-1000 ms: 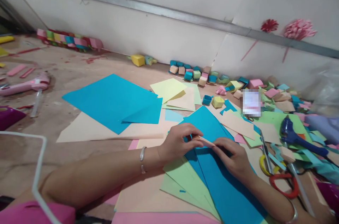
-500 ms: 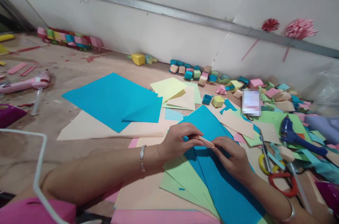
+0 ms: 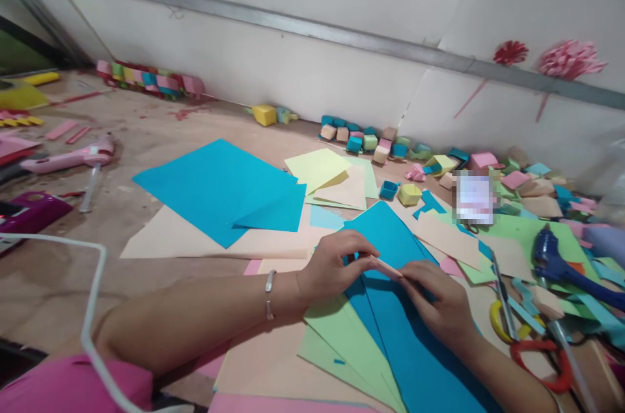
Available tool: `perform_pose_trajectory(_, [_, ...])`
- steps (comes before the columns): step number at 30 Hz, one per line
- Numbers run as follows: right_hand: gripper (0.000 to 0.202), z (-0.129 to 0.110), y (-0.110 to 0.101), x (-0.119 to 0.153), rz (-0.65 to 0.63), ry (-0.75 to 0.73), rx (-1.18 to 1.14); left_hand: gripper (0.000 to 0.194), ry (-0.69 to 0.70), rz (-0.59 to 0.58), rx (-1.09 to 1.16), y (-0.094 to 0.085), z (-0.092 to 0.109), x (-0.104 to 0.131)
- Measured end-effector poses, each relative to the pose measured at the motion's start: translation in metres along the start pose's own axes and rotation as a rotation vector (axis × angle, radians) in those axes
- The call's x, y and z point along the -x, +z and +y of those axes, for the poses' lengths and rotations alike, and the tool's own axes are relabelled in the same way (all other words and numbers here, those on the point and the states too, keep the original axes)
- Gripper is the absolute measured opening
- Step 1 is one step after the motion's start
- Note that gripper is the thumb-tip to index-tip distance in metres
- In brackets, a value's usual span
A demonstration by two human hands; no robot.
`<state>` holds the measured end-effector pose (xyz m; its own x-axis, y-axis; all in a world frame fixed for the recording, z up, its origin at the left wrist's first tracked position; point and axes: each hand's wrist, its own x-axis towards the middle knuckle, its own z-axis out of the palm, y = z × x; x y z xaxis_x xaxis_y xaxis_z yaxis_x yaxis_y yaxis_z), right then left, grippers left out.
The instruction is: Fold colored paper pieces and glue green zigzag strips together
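Observation:
Between my two hands is a small folded piece of peach paper (image 3: 387, 267), held above the blue paper sheets (image 3: 415, 341). My left hand (image 3: 336, 266) pinches its left end between thumb and fingers. At the other end, my right hand (image 3: 437, 296) is closed on it, thumb and fingertips pressed together. Green paper sheets (image 3: 349, 354) and peach sheets (image 3: 263, 361) lie under and in front of my hands.
Scissors (image 3: 541, 361) and a blue glue gun (image 3: 556, 263) lie among paper scraps on the right. A pink glue gun (image 3: 73, 159) and white cable (image 3: 92, 296) are on the left. Small folded paper boxes (image 3: 361, 139) line the wall. A blue sheet (image 3: 215, 188) lies ahead.
The whole view has shifted, so things sit slightly further right in the picture. Both hands keep hold of the peach paper, which now looks flatter and thinner.

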<state>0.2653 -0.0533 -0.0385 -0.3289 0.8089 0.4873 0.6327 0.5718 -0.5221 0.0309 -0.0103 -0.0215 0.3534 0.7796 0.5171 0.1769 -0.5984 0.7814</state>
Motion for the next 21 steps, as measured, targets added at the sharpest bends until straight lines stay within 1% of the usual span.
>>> perform_pose_trajectory(4, [0.01,0.0016,-0.0005,0.0027,0.012,-0.002,0.019,0.015,-0.017,-0.021,0.012,0.0009,0.0008,0.0003])
perform_pose_trajectory(7, [0.01,0.0036,-0.0008,0.0039,0.006,-0.017,0.017,0.014,-0.038,-0.014,0.061,0.0017,0.0011,0.0003])
perform_pose_trajectory(10, [0.011,0.0049,-0.0004,0.0042,0.011,-0.021,0.019,0.015,-0.116,0.006,0.099,0.0029,0.0003,0.0004])
perform_pose_trajectory(17, [0.009,0.0032,0.0018,0.0007,0.008,-0.03,0.01,0.018,-0.374,0.067,0.266,0.005,-0.0058,-0.0012])
perform_pose_trajectory(19, [0.009,0.0024,0.0016,-0.0001,0.004,-0.012,-0.013,0.015,-0.398,0.046,0.287,0.0034,-0.0065,-0.0029])
perform_pose_trajectory(21, [0.008,0.002,0.001,-0.0004,0.003,0.013,-0.036,0.01,-0.372,0.01,0.265,0.0008,-0.0067,-0.0049])
